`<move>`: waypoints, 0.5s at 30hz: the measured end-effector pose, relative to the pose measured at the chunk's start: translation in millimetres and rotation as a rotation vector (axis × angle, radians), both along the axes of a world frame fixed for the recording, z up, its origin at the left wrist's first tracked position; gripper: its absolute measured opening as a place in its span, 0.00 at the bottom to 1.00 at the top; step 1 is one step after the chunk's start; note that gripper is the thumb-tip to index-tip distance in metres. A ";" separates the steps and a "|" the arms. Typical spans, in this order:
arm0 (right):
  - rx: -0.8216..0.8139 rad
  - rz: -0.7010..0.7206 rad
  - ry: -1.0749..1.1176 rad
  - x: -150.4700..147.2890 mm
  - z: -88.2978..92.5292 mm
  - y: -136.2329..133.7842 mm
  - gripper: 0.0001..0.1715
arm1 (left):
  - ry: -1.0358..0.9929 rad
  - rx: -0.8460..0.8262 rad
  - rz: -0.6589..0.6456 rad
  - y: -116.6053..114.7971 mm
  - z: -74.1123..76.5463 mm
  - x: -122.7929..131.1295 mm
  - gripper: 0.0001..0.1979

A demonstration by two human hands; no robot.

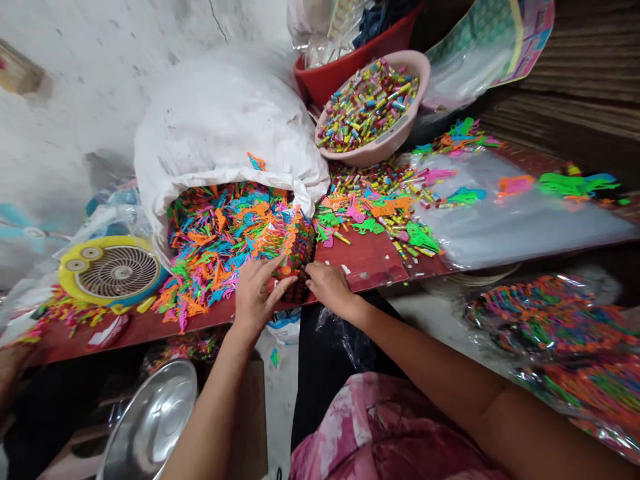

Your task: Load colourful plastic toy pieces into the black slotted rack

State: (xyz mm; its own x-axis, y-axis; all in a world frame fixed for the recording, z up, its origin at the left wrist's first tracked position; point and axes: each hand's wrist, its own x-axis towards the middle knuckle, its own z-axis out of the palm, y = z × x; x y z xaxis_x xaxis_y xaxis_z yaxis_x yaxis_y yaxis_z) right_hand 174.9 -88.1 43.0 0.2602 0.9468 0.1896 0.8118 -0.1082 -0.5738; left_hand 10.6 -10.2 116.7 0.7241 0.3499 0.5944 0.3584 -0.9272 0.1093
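Note:
A dark basket-like holder (pixel 299 291) stands at the table's front edge. Brightly coloured plastic toy pistols (pixel 280 237) are packed in a row in it. My left hand (pixel 256 293) is at the holder's left side, thumb and forefinger stretched apart near the front toys; its other fingers are partly hidden. On the right side, my right hand (pixel 329 288) has its fingers curled against the holder's front corner, fingertips partly hidden. Many loose toy pistols (pixel 215 233) spill from a large white sack (pixel 220 120) just behind and left of my hands.
A pink basin (pixel 423 73) of small colourful tubes stands behind a red tub (pixel 310 83). Clear plastic bags (pixel 500 220) lie on the red table (pixel 365 257). A yellow fan (pixel 117 273) is at left, a metal bowl (pixel 155 413) below. Filled bags (pixel 555 313) lie lower right.

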 end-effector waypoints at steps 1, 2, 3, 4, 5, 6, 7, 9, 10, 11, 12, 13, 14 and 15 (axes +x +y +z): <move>0.006 0.001 0.013 2.3 -1.5 -1.0 0.11 | -0.104 -0.015 0.063 -4.6 -6.7 -5.0 0.18; 0.013 0.002 0.027 4.7 -3.0 -2.0 0.11 | -0.240 -0.037 0.149 -8.1 -15.9 -10.2 0.16; 0.019 0.004 0.042 6.7 -4.4 -2.9 0.12 | -0.387 -0.083 0.257 -10.1 -27.3 -15.3 0.13; 0.027 0.009 0.056 8.2 -5.5 -3.7 0.12 | -0.541 -0.159 0.389 -10.4 -40.4 -19.8 0.12; 0.036 0.012 0.066 8.8 -6.3 -4.3 0.11 | -0.664 -0.253 0.498 -8.9 -54.2 -23.3 0.12; 0.048 0.013 0.069 8.5 -6.5 -4.8 0.10 | -0.698 -0.381 0.555 -6.0 -67.8 -25.5 0.13; 0.059 0.010 0.065 7.3 -6.3 -5.0 0.09 | -0.669 -0.523 0.561 -2.0 -80.0 -26.3 0.16; 0.086 -0.002 0.040 3.0 -4.7 -4.4 0.11 | -0.606 -0.739 0.474 6.7 -98.0 -23.9 0.25; 0.098 -0.011 0.023 0.3 -3.5 -3.5 0.13 | -0.578 -0.830 0.420 10.4 -103.1 -21.2 0.28; 0.105 -0.017 0.004 -2.1 -2.4 -2.4 0.14 | -0.561 -0.901 0.373 13.1 -106.1 -18.0 0.29; 0.109 -0.019 -0.014 -4.2 -1.3 -1.1 0.15 | -0.548 -0.952 0.342 14.7 -107.5 -14.6 0.29; 0.109 -0.017 -0.031 -5.6 -0.6 0.2 0.15 | -0.538 -0.982 0.330 15.2 -108.0 -11.2 0.27; 0.104 -0.018 -0.045 -6.2 -0.2 1.4 0.14 | -0.532 -0.989 0.338 14.5 -108.3 -7.9 0.26; 0.098 -0.024 -0.057 -5.8 -0.2 2.4 0.14 | -0.525 -0.976 0.359 12.7 -108.6 -4.8 0.24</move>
